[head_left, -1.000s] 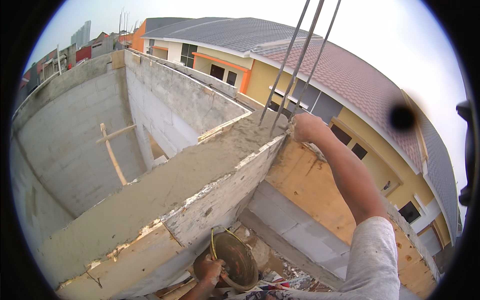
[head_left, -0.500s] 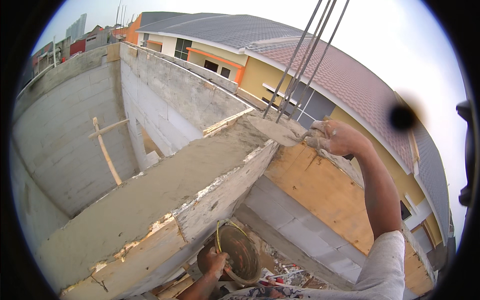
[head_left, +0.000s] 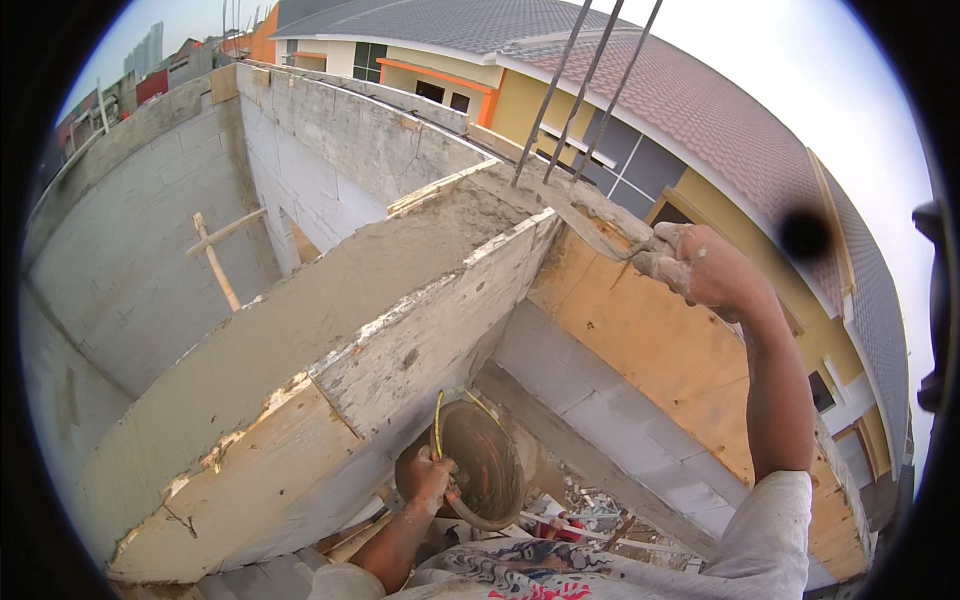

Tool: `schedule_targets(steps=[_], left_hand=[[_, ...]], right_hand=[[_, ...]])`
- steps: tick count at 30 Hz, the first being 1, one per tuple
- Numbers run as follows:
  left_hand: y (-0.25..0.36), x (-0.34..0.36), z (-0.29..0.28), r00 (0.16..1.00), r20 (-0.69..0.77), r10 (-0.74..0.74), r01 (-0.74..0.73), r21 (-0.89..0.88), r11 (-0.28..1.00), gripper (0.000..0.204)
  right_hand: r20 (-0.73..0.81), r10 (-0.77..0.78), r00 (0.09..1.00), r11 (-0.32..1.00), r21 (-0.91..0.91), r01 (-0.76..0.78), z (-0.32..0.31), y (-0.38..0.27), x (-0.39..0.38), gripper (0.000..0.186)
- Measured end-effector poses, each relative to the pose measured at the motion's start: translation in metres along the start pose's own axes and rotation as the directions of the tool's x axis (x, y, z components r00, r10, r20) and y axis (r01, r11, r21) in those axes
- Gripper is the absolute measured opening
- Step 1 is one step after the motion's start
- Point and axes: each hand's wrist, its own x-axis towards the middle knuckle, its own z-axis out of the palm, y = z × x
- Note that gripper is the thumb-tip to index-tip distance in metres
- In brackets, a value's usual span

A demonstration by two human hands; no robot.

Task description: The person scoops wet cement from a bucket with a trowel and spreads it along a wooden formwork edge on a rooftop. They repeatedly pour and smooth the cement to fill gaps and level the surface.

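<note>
My right hand [head_left: 702, 266] is closed around the handle of a trowel [head_left: 588, 230] smeared with mortar. Its blade is tilted, seen narrowly, at the wall corner beside the steel bars [head_left: 582, 95]. Wet grey concrete [head_left: 290, 325] fills the top of the wall between form boards, smooth along most of its length and rougher near the corner. Lower down, my left hand [head_left: 430, 480] grips a dark bucket [head_left: 485, 462] at its yellow-and-orange handle. The bucket is tipped so that its mouth shows, with grey residue inside.
A whitish form board [head_left: 430, 335] edges the concrete, and a plywood board [head_left: 640, 325] runs right from the corner. Light block walls stand below them. Rubble [head_left: 600, 500] lies beneath. Crossed wooden sticks [head_left: 213, 255] stand inside the left enclosure. Tiled-roof houses [head_left: 690, 120] rise behind.
The trowel has turned from showing its broad face to a narrow, tilted one. My right hand has shifted slightly right; the bucket sits a little higher in view. The whole view has shifted slightly.
</note>
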Motion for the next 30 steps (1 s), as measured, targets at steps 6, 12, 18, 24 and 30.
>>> schedule_targets(steps=[6, 12, 18, 24, 30], left_hand=[[0.001, 0.003, -0.014, 0.995, 0.098, -0.007, 0.029, -0.223, 0.974, 0.016], [0.037, -0.012, 0.005, 0.982, 0.178, 0.062, -0.029, -0.184, 0.983, 0.019], [0.084, -0.05, 0.063, 0.908, 0.362, 0.211, -0.297, 0.201, 0.933, 0.015], [0.115, -0.072, 0.074, 0.846, 0.294, 0.446, -0.511, 0.202, 0.836, 0.019], [0.149, -0.092, 0.032, 0.904, 0.134, 0.406, -0.415, 0.045, 0.909, 0.021]], right_hand=[[0.257, -0.163, 0.953, 0.914, 0.404, 0.048, 0.16, 0.077, -0.11, 0.025], [0.432, -0.189, 0.882, 0.981, 0.127, 0.148, 0.341, 0.045, -0.124, 0.039], [0.265, -0.155, 0.952, 0.958, -0.194, 0.21, 0.382, 0.007, -0.077, 0.034], [0.613, -0.232, 0.755, 0.968, 0.066, 0.244, 0.385, -0.027, -0.126, 0.028], [0.421, -0.348, 0.838, 0.919, 0.332, 0.214, 0.327, 0.009, -0.129, 0.029]])
